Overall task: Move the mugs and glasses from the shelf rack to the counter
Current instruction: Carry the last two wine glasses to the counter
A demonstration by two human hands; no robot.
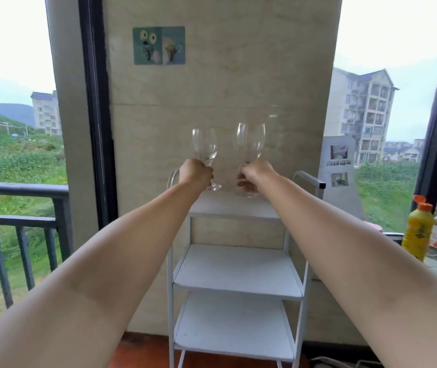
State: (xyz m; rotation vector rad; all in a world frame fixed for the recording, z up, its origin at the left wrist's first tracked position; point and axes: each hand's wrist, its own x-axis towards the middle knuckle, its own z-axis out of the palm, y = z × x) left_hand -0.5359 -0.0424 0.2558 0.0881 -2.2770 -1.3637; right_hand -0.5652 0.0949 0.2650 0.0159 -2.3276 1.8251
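While both arms reach out, each grip is wrapped round a wine glass stem over the top shelf (234, 208) of the white rack.

Left hand (195, 174) holds the left glass (204, 146), right hand (256, 173) the right glass (250, 140); fingers hide both stems, and the right foot's blurry.

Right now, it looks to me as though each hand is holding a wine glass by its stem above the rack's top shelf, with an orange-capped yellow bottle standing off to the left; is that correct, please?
Not quite: the yellow bottle stands off to the right, as the head view shows. The rest holds: the left hand and the right hand each grip a wine glass, the left glass and the right glass, by the stem above the rack's top shelf.
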